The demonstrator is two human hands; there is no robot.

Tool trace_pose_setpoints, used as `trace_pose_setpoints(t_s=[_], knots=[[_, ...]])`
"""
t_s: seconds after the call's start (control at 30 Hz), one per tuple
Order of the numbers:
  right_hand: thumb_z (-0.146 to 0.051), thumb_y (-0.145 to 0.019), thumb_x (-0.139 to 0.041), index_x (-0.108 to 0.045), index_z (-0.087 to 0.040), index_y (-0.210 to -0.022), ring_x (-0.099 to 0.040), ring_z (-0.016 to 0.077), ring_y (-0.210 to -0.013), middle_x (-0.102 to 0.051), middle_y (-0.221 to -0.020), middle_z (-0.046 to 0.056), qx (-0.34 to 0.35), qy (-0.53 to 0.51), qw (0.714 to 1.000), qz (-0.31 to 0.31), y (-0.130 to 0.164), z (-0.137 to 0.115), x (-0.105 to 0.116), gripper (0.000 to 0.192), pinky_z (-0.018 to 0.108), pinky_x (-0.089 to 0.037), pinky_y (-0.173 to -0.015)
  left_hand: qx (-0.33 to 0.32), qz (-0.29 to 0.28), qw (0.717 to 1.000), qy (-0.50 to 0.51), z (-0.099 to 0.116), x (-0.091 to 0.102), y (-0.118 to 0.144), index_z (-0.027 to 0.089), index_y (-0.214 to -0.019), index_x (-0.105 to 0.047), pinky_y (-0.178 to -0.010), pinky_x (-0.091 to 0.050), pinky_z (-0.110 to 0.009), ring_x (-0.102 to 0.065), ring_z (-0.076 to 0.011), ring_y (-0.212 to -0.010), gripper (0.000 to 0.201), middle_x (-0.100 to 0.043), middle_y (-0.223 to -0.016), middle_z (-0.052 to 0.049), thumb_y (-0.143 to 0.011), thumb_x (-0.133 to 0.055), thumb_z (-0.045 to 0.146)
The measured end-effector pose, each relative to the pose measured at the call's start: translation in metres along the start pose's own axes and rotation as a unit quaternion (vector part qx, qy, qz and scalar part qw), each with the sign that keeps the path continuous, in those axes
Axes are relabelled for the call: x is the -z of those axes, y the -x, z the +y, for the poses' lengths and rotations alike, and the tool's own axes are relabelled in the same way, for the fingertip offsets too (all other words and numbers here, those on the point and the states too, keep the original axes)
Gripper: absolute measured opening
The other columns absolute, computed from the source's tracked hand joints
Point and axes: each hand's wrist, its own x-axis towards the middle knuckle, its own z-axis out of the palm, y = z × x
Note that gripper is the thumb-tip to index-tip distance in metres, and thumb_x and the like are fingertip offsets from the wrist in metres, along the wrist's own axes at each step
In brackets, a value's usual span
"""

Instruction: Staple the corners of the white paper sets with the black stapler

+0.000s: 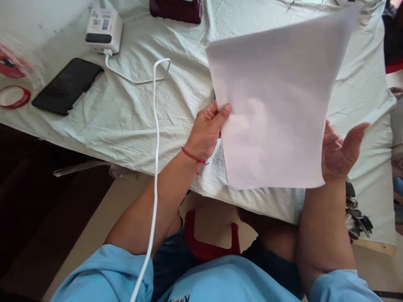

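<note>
A blank white sheet of paper (273, 113) is held up above the cloth-covered table, its upper right corner raised. My left hand (210, 126) pinches its left edge, with the thumb on the front and the fingers behind. A red thread is tied round that wrist. At the right edge, my right hand (340, 151) is open, palm up, with the thumb stretched away from the paper. Its fingers are partly hidden behind the sheet, and I cannot tell whether they touch it.
A pale green cloth (185, 88) covers the table. To the left lie a black phone (67, 86), a red wristband (14, 96) and a white power adapter (103, 31) with a white cable (156, 138). A maroon box (176, 9) stands at the back. Keys (357, 214) lie near the right edge.
</note>
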Motion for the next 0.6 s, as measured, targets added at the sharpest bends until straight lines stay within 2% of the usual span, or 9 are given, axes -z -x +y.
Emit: trace_pose_setpoints(t_s=[0.1, 0.17, 0.27, 0.33, 0.43, 0.5, 0.6], knots=[[-0.092, -0.077, -0.065, -0.082, -0.025, -0.115, -0.047, 0.0386, -0.157, -0.074, -0.138, 0.010, 0.071, -0.045, 0.996, -0.036, 0.005, 0.004, -0.008, 0.079, 0.055, -0.046, -0.127, -0.028, 0.077, 0.996, 0.026, 0.004, 0.003, -0.006, 0.022, -0.110, -0.070, -0.117, -0.056, -0.044, -0.063, -0.0294, -0.144, 0.024, -0.080, -0.122, -0.005, -0.099, -0.074, 0.044], [-0.094, -0.075, -0.064, -0.080, -0.029, -0.120, -0.043, 0.0390, -0.160, -0.071, -0.144, 0.008, 0.100, -0.067, 0.991, -0.059, 0.010, 0.011, -0.011, 0.081, 0.058, -0.041, -0.130, -0.040, 0.130, 0.989, 0.052, 0.004, 0.005, -0.009, 0.022, -0.108, -0.067, -0.121, -0.053, -0.043, -0.060, -0.0264, -0.147, 0.017, -0.079, -0.127, -0.004, -0.103, -0.068, 0.039], [-0.084, -0.065, -0.084, -0.078, -0.032, -0.117, -0.048, 0.0390, -0.156, -0.072, -0.139, 0.009, 0.076, -0.033, 0.995, -0.062, 0.019, 0.026, -0.019, 0.074, 0.061, -0.042, -0.129, -0.053, 0.171, 0.981, 0.078, 0.001, 0.004, -0.011, 0.024, -0.104, -0.064, -0.124, -0.050, -0.043, -0.059, -0.0242, -0.149, 0.015, -0.077, -0.132, -0.003, -0.105, -0.066, 0.039], [-0.064, -0.059, -0.097, -0.076, -0.031, -0.122, -0.056, 0.0367, -0.149, -0.074, -0.136, 0.008, 0.060, 0.016, 0.998, -0.032, 0.021, 0.035, -0.026, 0.073, 0.060, -0.046, -0.127, -0.057, 0.165, 0.982, 0.077, -0.003, 0.002, -0.011, 0.024, -0.102, -0.065, -0.123, -0.051, -0.041, -0.060, -0.0249, -0.148, 0.020, -0.077, -0.130, -0.002, -0.101, -0.072, 0.043], [-0.037, -0.059, -0.101, -0.072, -0.028, -0.124, -0.064, 0.0304, -0.141, -0.075, -0.130, 0.005, 0.072, 0.071, 0.993, 0.069, 0.016, 0.041, -0.033, 0.071, 0.055, -0.051, -0.124, -0.047, 0.136, 0.988, 0.064, -0.006, 0.000, -0.010, 0.024, -0.099, -0.067, -0.117, -0.055, -0.040, -0.064, -0.0266, -0.142, 0.024, -0.079, -0.122, -0.003, -0.095, -0.079, 0.045], [-0.033, -0.057, -0.101, -0.073, -0.023, -0.115, -0.066, 0.0290, -0.137, -0.076, -0.124, 0.005, 0.097, 0.088, 0.982, 0.134, 0.011, 0.038, -0.029, 0.065, 0.052, -0.053, -0.124, -0.044, 0.114, 0.991, 0.049, -0.003, 0.003, -0.010, 0.024, -0.098, -0.068, -0.115, -0.057, -0.041, -0.067, -0.0282, -0.137, 0.027, -0.080, -0.116, -0.004, -0.088, -0.086, 0.042], [-0.028, -0.057, -0.101, -0.074, -0.021, -0.108, -0.067, 0.0294, -0.135, -0.076, -0.122, 0.005, 0.117, 0.122, 0.975, 0.144, 0.007, 0.023, -0.010, 0.058, 0.054, -0.053, -0.124, -0.077, 0.086, 0.993, 0.017, 0.006, 0.017, -0.013, 0.022, -0.102, -0.070, -0.114, -0.057, -0.043, -0.068, -0.0308, -0.135, 0.040, -0.079, -0.116, -0.004, -0.074, -0.096, 0.035]])
